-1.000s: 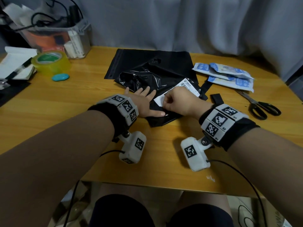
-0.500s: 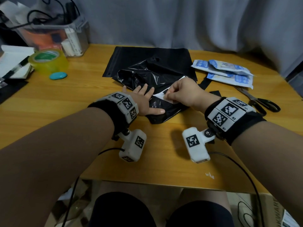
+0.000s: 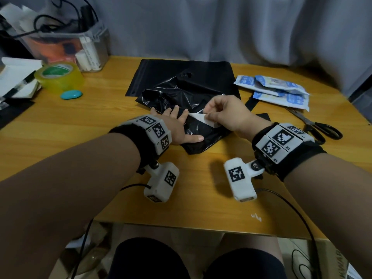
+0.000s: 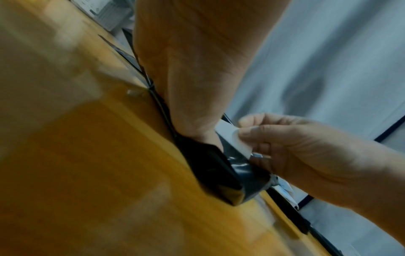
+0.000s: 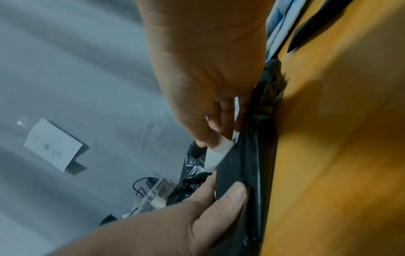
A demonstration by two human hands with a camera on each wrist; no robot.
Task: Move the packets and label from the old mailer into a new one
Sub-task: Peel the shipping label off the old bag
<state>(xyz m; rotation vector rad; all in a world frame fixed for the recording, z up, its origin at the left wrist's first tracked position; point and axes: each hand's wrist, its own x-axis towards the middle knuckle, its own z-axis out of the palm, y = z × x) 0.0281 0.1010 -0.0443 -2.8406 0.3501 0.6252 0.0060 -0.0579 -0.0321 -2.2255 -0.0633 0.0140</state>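
Observation:
The crumpled old black mailer [image 3: 181,97] lies mid-table on top of a flat new black mailer [image 3: 181,69]. My left hand [image 3: 181,125] lies flat with spread fingers, pressing the old mailer [image 5: 241,164] down. My right hand [image 3: 217,111] pinches the white label [image 3: 201,119], which is folded back and partly lifted off the black plastic. The left wrist view shows the label [image 4: 232,138] between my right thumb and fingers. In the right wrist view the label [image 5: 217,155] curls up from the mailer. Blue-and-white packets [image 3: 275,89] sit at the right.
Black-handled scissors [image 3: 318,127] lie right of my right wrist. A yellow tape roll [image 3: 58,76] and a teal object [image 3: 71,94] sit at the left. A clear bin [image 3: 66,43] of cables stands at the back left. Black strips [image 3: 251,101] lie near the packets.
My right hand has pulled the label up and away from me, peeling more of it off the old mailer. The left hand has stayed flat on the mailer.

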